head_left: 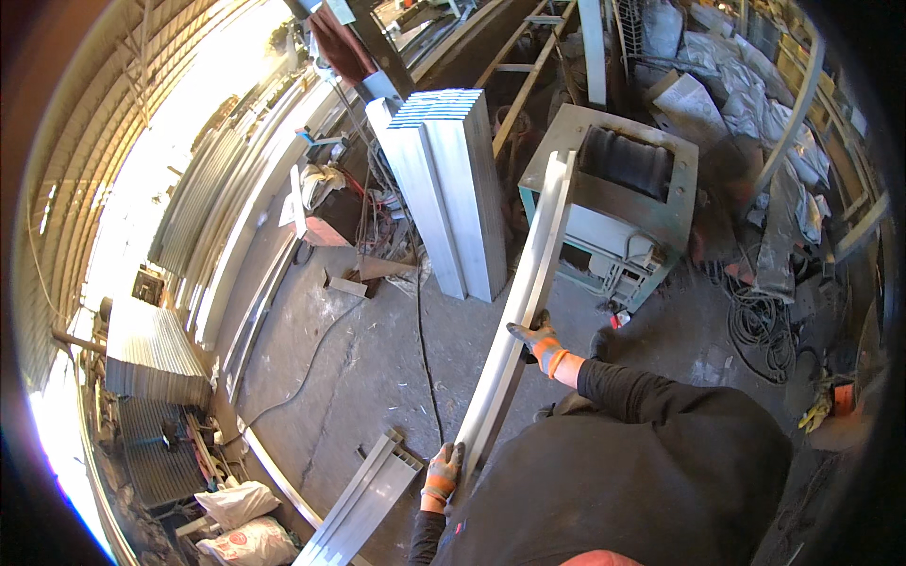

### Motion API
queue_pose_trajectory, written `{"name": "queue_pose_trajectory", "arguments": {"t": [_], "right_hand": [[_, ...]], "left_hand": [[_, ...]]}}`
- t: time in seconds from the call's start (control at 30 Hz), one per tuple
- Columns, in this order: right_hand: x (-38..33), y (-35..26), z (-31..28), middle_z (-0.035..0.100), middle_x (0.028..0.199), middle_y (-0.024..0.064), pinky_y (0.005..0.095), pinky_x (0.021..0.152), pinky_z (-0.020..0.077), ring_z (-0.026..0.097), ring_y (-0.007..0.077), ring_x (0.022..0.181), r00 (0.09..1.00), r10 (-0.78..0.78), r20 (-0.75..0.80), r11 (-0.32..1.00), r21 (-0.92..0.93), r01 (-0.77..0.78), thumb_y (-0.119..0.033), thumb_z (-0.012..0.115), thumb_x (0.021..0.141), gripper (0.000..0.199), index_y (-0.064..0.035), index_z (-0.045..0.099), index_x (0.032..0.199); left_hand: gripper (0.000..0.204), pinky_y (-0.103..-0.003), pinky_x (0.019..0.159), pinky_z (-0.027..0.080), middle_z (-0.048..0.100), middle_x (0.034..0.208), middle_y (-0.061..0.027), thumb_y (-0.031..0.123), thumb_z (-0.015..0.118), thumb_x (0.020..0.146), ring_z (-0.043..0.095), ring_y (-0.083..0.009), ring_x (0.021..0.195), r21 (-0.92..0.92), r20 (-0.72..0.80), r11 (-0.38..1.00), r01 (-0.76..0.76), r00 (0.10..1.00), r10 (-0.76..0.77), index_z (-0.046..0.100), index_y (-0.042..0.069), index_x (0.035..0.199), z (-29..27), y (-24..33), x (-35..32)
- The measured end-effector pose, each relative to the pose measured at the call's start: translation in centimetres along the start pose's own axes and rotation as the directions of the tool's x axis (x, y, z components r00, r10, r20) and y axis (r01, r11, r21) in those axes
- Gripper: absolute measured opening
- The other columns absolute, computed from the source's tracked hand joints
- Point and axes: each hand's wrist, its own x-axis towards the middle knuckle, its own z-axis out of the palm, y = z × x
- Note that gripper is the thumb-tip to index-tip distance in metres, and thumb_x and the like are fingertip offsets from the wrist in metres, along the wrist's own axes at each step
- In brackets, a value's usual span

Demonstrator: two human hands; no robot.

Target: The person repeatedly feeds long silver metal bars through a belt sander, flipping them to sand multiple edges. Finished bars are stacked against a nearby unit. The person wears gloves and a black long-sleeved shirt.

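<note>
A long, pale metal channel [503,363] slants up and away in front of my body. My left hand [442,472], in a grey and orange glove, is closed around its near end. Farther up its length, my right hand [540,343], gloved alike, grips the right side; some of the fingers are hidden behind the metal. The channel's far end overlaps the left side of a boxy machine [681,203] with a dark roller; I cannot tell whether they touch. Left of that end stands a tall bundle of similar silvery channels [444,198].
A lower stack of metal channels [363,514] is near my left hand. A black cable [422,349] crosses the concrete floor. Corrugated sheets [156,354] and white sacks [247,542] lie at the left. Coiled cables [763,330] and plastic-wrapped scrap [731,71] are at the right.
</note>
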Motion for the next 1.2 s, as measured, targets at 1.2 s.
{"name": "queue_pose_trajectory", "arguments": {"t": [1.2], "right_hand": [[-3.8,-0.9,-3.0,0.074,0.133,0.0052,0.0391,0.103,0.0634,0.074,0.0200,0.119,0.827,-0.180,0.533,0.750,0.618,-0.235,-0.018,0.076,0.110,0.038,-0.0092,0.065,0.145]], "left_hand": [[0.043,-0.039,0.102,0.060,0.078,0.130,-0.0106,0.033,0.067,0.115,0.074,-0.0215,0.112,-0.565,0.646,0.453,0.689,0.711,-0.276,0.074,-0.001,0.139,-1.5,-1.3,-3.9]]}}
